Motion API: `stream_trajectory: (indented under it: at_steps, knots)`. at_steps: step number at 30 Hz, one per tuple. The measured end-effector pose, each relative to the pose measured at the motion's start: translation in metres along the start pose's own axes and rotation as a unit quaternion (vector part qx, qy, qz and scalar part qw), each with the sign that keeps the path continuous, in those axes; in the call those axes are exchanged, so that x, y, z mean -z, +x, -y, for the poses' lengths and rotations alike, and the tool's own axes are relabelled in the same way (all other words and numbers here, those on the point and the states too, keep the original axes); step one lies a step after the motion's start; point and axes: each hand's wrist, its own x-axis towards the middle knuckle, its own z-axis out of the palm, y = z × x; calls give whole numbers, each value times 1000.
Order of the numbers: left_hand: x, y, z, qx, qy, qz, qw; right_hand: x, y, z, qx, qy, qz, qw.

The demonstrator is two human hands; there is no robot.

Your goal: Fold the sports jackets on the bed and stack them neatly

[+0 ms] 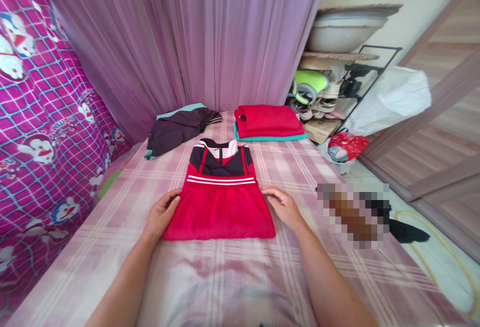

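Observation:
A red and black dress-like garment lies on the bed, its zipped, white-lined collar pointing away from me. Two white stripes cross it below the black upper part, and the red lower part flares like a skirt. My left hand is at the garment's left edge, fingers loosely bent and fingertips against the cloth. On the opposite edge, my right hand has its fingers extended, with the thumb apart and the fingertips close to the fabric. Neither hand visibly grips the cloth, though some fingers are hidden.
Behind the garment lie a dark shirt with teal trim and a folded red and teal stack. A pixelated object rests at the plaid bed's right edge. Purple curtains hang behind; a shoe rack stands at right.

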Motion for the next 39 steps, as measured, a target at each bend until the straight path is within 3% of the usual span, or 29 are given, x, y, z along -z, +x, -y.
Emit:
stream_trajectory:
  at_steps: [17,27,32,35,39]
  knots:
    - [1,1,8,-4,28,-14,999,-1,2,4,62,-104,48,991]
    - [-3,-1,8,-29,41,-25,998,4,-1,9,61,-135,69,987]
    - [0,-5,10,-84,126,-78,985,8,-4,14,-47,-237,6,970]
    - [5,-7,15,-131,218,-115,960,11,-7,22,-84,-314,46,945]
    - [9,-6,20,-126,266,-79,953,9,-9,37,-95,-331,114,932]
